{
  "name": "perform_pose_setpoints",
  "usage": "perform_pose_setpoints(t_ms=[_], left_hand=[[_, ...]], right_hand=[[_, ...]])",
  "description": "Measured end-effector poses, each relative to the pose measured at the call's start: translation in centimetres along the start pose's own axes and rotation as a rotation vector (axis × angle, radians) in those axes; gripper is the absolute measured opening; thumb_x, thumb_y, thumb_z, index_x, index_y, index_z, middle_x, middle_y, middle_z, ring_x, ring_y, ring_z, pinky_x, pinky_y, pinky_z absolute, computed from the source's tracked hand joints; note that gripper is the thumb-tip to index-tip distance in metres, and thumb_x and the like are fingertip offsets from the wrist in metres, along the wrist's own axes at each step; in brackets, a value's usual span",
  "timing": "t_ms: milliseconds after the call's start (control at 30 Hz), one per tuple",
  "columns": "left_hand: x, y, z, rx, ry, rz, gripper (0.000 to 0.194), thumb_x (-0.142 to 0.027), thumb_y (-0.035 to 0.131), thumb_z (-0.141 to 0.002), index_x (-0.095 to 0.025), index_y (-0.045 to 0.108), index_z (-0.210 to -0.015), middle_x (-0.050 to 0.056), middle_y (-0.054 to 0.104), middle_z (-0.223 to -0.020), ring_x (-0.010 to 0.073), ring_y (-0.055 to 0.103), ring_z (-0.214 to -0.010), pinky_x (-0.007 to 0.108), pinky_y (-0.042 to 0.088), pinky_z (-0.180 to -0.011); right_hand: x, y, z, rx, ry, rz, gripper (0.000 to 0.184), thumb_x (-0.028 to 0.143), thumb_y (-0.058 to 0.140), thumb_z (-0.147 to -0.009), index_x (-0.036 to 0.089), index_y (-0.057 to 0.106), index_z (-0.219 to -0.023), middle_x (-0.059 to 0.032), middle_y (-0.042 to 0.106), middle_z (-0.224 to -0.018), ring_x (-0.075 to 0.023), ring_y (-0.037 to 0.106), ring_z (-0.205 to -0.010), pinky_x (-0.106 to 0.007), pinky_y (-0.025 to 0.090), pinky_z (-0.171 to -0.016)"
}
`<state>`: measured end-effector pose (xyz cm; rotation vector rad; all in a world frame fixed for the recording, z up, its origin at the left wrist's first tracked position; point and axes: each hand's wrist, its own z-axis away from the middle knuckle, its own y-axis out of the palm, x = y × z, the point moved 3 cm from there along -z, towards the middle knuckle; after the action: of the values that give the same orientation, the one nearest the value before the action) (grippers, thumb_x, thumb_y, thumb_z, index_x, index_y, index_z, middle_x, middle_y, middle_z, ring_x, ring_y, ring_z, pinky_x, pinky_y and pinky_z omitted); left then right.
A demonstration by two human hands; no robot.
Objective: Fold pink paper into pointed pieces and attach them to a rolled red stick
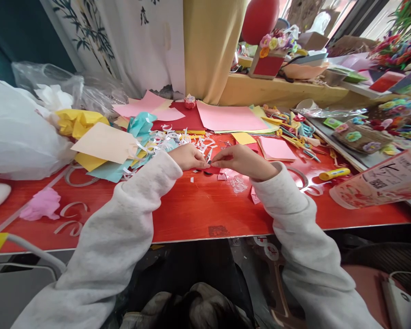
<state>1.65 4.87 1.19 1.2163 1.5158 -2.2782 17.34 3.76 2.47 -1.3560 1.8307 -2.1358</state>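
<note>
My left hand (191, 157) and my right hand (241, 161) meet over the middle of the red table, thumbs and fingertips pinched close together. Between the fingertips is a small piece of red paper (213, 170), partly hidden and hard to tell from the red tabletop. Just behind the fingertips lie scissors (209, 155), mostly covered by the hands. Below my right hand are a small pink paper piece (222, 176) and a patch of pale clear scraps (238, 184). White paper shreds (173, 137) are heaped beyond my left hand.
Stacked pink squares (277, 149), a yellow square (244, 138) and large pink sheets (231, 118) lie at the back. Right are a glue stick (334, 174) and a tilted drink cup (380, 180). A white plastic bag (23, 132) and crumpled pink paper (41, 204) are left.
</note>
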Motion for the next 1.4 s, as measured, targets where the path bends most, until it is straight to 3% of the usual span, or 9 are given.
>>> perform_pose_setpoints(t_ms=[133,367,567,767,1067,1133,1300,1333,1400], left_hand=[[0.1,0.1,-0.1,-0.002,-0.005,-0.043,0.03,-0.038,0.06,-0.068,-0.011,0.069,-0.077,0.003,0.064,-0.068,0.0118,0.054,-0.066,0.022,0.037,-0.065],[0.2,0.2,0.0,0.028,-0.004,0.104,0.026,-0.032,0.056,-0.073,-0.009,0.066,-0.071,0.005,0.064,-0.066,0.0109,0.056,-0.061,0.022,0.042,-0.063],[0.0,0.1,0.0,-0.015,0.003,0.033,0.024,-0.032,0.058,-0.071,-0.01,0.067,-0.072,0.004,0.063,-0.062,0.0114,0.056,-0.062,0.023,0.041,-0.063],[0.0,0.1,-0.1,0.028,0.027,0.107,0.025,-0.03,0.054,-0.075,-0.009,0.065,-0.071,0.004,0.062,-0.064,0.0107,0.055,-0.061,0.023,0.042,-0.064],[0.1,0.1,-0.1,0.009,-0.06,-0.051,0.02,-0.026,0.057,-0.072,-0.009,0.067,-0.077,0.004,0.065,-0.068,0.0125,0.057,-0.066,0.023,0.04,-0.064],[-0.1,-0.4,0.1,-0.082,-0.041,-0.069,0.021,-0.027,0.058,-0.072,-0.009,0.068,-0.079,0.005,0.066,-0.072,0.0142,0.058,-0.071,0.025,0.041,-0.067],[-0.1,-4.6,2.4,-0.673,-0.013,-0.026,0.033,-0.029,0.05,-0.082,-0.011,0.059,-0.108,0.009,0.06,-0.113,0.0166,0.053,-0.098,0.027,0.039,-0.087],[0.2,-5.4,2.9,-0.71,-0.015,0.013,0.035,-0.027,0.05,-0.082,-0.011,0.056,-0.112,0.009,0.058,-0.116,0.0161,0.053,-0.099,0.026,0.04,-0.086],[1.0,-6.4,3.5,-0.665,-0.069,0.027,0.029,-0.023,0.053,-0.08,-0.013,0.06,-0.105,0.008,0.063,-0.105,0.0162,0.056,-0.089,0.03,0.043,-0.082]], right_hand=[[0.1,0.0,0.0,0.009,0.003,0.027,0.018,0.026,0.055,-0.077,0.016,0.07,-0.082,-0.0024,0.069,-0.078,-0.0097,0.058,-0.068,-0.025,0.043,-0.068],[0.0,0.4,-0.3,-0.054,-0.006,0.036,0.018,0.026,0.056,-0.077,0.013,0.068,-0.081,-0.004,0.068,-0.077,-0.0105,0.057,-0.068,-0.025,0.043,-0.066],[0.1,0.2,-0.2,-0.055,-0.033,0.049,0.018,0.025,0.056,-0.077,0.016,0.07,-0.084,-0.0031,0.069,-0.081,-0.0108,0.058,-0.071,-0.025,0.043,-0.069],[0.2,0.3,-0.4,-0.085,-0.049,0.091,0.017,0.023,0.057,-0.077,0.015,0.071,-0.081,-0.0041,0.069,-0.082,-0.0118,0.059,-0.074,-0.026,0.043,-0.071],[0.0,1.0,-0.5,-0.014,-0.003,0.083,0.02,0.027,0.057,-0.076,0.018,0.073,-0.085,-0.0019,0.07,-0.076,-0.0114,0.06,-0.067,-0.026,0.044,-0.067],[-0.2,0.6,-0.5,-0.053,0.013,0.058,0.02,0.028,0.058,-0.076,0.018,0.073,-0.084,-0.0025,0.071,-0.076,-0.0127,0.061,-0.069,-0.027,0.045,-0.069],[-2.4,-2.3,0.0,-0.353,0.113,-0.157,0.023,0.033,0.063,-0.071,0.014,0.073,-0.081,-0.0056,0.07,-0.075,-0.0154,0.062,-0.07,-0.033,0.048,-0.072],[-3.0,-3.0,0.1,-0.444,0.11,-0.223,0.024,0.033,0.064,-0.07,0.013,0.072,-0.082,-0.0054,0.07,-0.074,-0.0151,0.061,-0.069,-0.034,0.048,-0.073],[-3.8,-3.9,0.4,-0.6,0.082,-0.356,0.021,0.03,0.067,-0.067,0.014,0.072,-0.081,-0.0037,0.069,-0.074,-0.0138,0.061,-0.069,-0.035,0.048,-0.075]])
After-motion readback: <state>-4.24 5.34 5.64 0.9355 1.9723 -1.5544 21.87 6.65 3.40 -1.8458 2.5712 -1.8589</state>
